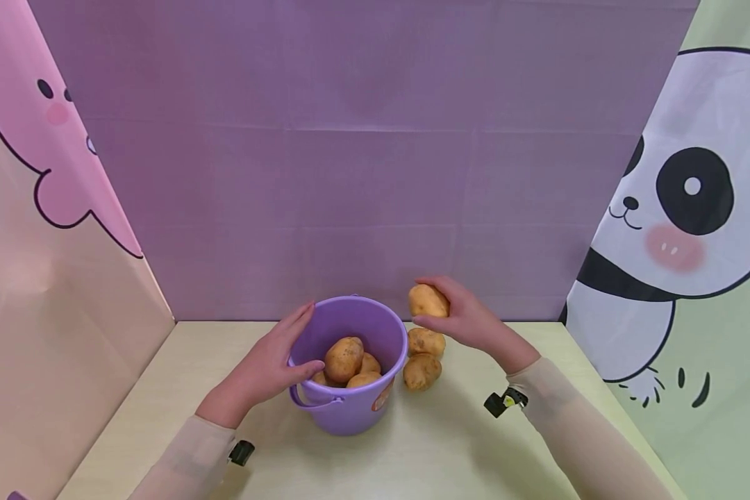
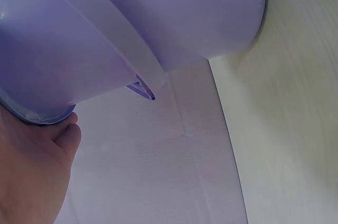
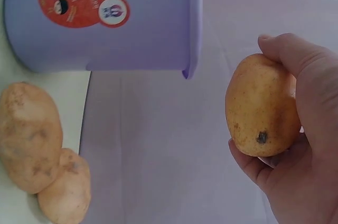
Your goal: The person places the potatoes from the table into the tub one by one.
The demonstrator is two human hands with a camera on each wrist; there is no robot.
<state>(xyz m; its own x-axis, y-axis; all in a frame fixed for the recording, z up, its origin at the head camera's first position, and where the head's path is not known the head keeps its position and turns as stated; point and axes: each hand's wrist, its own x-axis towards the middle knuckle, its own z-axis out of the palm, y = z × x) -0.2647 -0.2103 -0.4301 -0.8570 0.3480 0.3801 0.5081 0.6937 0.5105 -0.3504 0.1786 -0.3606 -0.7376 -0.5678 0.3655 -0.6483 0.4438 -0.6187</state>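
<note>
One potato (image 3: 259, 108) sits between thumb (image 3: 290, 49) and fingers (image 3: 246, 162) of the right hand (image 1: 471, 322).

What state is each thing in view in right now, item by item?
Bucket: upright, open-topped, partly filled
Bucket handle: swung down below the rim
Potatoes in the bucket: heaped together
Raised potato: held off the table
Two loose potatoes: lying beside the bucket
Left hand: holding the bucket's rim
Right hand: gripping the raised potato
</note>
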